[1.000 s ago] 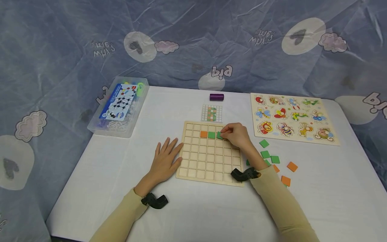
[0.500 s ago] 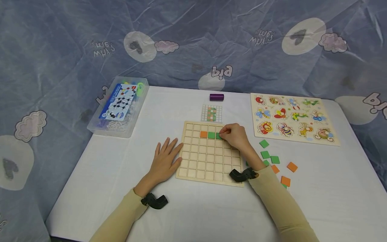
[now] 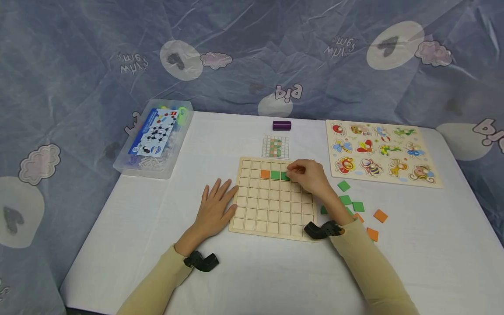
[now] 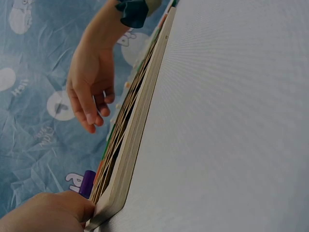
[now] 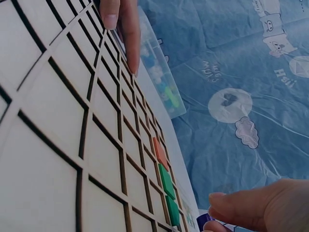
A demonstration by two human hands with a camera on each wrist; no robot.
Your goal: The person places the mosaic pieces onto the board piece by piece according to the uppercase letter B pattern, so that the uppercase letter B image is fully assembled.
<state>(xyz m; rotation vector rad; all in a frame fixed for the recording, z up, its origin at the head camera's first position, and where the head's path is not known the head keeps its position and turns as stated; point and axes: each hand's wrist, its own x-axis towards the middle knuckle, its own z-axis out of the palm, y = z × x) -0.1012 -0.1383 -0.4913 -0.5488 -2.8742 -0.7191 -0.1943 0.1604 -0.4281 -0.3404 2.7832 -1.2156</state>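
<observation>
Even, soft light; dimmer wrist views.

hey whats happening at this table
A person is filling a wooden grid board with coloured square tiles. The right hand is at a green tile in the board's second row, next to another green tile and an orange tile already seated. The left hand lies flat against the board's left edge. Spare green and orange tiles lie to the right, and a small pattern card sits just beyond the board.
</observation>
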